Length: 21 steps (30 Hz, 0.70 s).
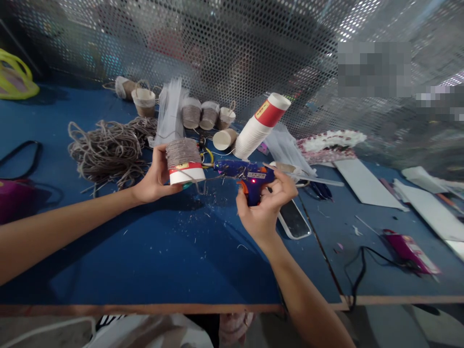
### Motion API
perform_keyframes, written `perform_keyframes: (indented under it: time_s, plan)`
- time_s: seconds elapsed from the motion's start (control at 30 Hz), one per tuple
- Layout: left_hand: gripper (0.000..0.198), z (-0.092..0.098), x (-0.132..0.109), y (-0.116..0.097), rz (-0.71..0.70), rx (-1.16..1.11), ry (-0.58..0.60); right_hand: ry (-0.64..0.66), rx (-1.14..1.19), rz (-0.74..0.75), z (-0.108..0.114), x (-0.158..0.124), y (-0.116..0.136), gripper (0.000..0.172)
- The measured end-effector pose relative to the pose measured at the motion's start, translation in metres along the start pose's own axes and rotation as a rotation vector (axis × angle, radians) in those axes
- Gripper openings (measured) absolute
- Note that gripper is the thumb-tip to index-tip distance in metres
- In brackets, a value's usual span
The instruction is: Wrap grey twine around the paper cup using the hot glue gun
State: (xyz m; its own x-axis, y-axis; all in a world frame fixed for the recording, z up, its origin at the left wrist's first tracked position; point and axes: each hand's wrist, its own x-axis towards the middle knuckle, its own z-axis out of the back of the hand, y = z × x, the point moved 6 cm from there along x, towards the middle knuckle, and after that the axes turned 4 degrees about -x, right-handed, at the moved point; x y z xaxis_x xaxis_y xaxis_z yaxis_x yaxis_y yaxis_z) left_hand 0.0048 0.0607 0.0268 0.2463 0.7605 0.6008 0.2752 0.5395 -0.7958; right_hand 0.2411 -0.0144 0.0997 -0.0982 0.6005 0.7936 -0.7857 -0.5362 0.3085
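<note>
Blue table (145, 275), mesh (224, 53) behind. Left hand (158, 176) grips the cup (184, 158) — part twine-wrapped — above the table, near the twine pile (108, 150). Right hand (268, 208) holds the glue gun (250, 173), indicator (253, 181) lit red, nozzle (208, 165) close beside the cup.

No text, brand or number can be read with certainty. The blue glue gun (235, 169) carries a pale label (256, 175) on its side, its characters too small to make out. Behind the glue gun, a stack of paper cups (250, 137) wears a red sleeve (272, 116) with a yellow patch (262, 110), its dark marks illegible. Right of the glue gun, a purple object (402, 246) bears a light panel (420, 256), its print blurred.
</note>
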Motion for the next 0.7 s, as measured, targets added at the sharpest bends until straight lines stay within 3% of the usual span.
perform_keyframes:
  time_s: [0.4, 0.7]
  plan:
    - [0.083, 0.001, 0.001, -0.004, 0.013, -0.015, 0.005, -0.012, -0.002, -0.011, -0.002, -0.003, -0.002, 0.070]
    - [0.080, -0.004, 0.007, -0.011, -0.034, -0.037, 0.039, 0.119, -0.157, -0.488, -0.025, -0.024, -0.073, 0.071]
